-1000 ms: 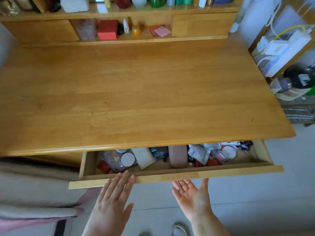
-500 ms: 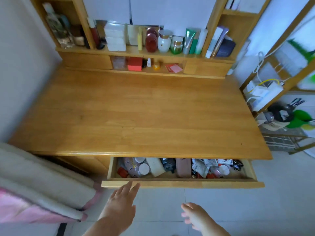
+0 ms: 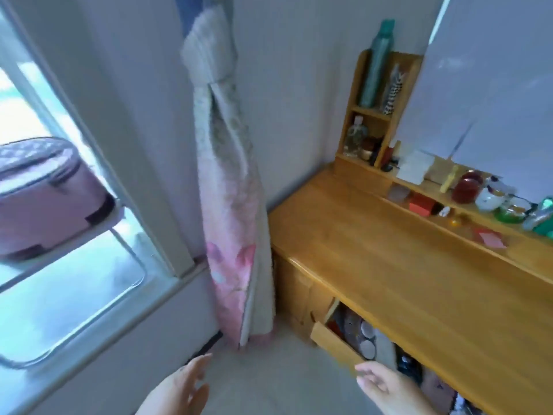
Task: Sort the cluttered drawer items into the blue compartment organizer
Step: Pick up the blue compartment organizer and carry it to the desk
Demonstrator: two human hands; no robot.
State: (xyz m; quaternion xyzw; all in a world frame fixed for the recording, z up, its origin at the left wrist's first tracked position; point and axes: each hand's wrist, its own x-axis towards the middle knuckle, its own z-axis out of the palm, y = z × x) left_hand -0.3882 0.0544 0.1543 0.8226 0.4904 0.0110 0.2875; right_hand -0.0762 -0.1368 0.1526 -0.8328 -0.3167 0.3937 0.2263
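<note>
A: What kind of room is it?

B: A pale-walled corner. A window (image 3: 68,235) with a thick white frame fills the nine o'clock side, and a quilted pink bag (image 3: 45,196) rests on a rack behind the glass. A tied-back curtain (image 3: 233,205), beige fading to pink floral, hangs at the centre down to the grey floor (image 3: 278,372).

A: And the wooden surface?

B: A honey-coloured wooden surface (image 3: 404,274), smooth and glossy with a rounded front edge, runs from centre toward four o'clock. At two o'clock its back shelf (image 3: 434,187) carries a tall teal bottle (image 3: 377,64), a round red jar (image 3: 466,187), a small red box (image 3: 422,205) and a pink card (image 3: 493,239), all blurred.

A: Where is the clutter to be sorted?

B: In the open drawer (image 3: 335,339) under the surface, at five o'clock. Round white lids (image 3: 367,348) and dark items are packed inside; the blur hides detail.

A: The hands?

B: The left hand (image 3: 176,390) is at six o'clock over the floor, grip spread and holding nothing. The right hand (image 3: 386,387), at five o'clock just beside the drawer front, has its fingers (image 3: 366,369) loosely fanned, likewise bare.
</note>
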